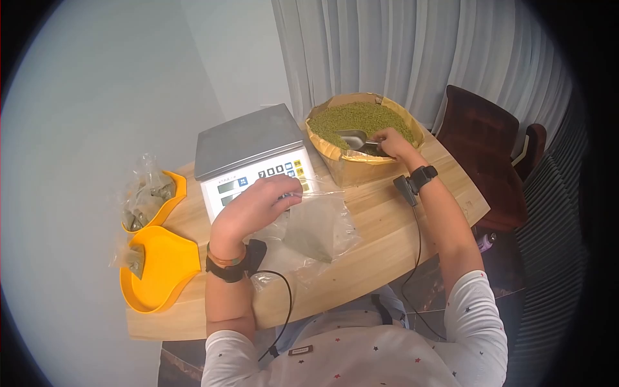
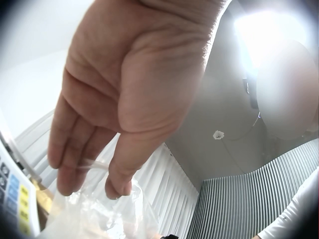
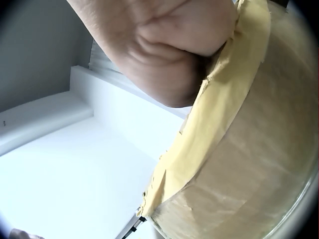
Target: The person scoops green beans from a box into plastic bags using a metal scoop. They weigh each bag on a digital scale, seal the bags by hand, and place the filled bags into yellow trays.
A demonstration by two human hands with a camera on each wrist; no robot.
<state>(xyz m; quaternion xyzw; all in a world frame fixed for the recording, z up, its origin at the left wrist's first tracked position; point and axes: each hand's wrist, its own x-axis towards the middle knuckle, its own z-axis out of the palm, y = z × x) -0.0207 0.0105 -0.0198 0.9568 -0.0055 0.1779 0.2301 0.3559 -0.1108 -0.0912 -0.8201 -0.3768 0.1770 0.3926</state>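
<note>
Head view: left fingers [image 1: 287,185] hold a bag [image 1: 311,226], right fingers [image 1: 383,136] grip a partly hidden scoop [image 1: 351,137].

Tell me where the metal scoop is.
In the head view, the metal scoop sits in the green granules inside the brown container, right of the scale, held by the right hand.

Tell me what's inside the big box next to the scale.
The box holds green grains with a metal scoop among them, its handle in the right hand. The grains' top layer covers whatever lies deeper, and the hand hides part of the handle.
</note>
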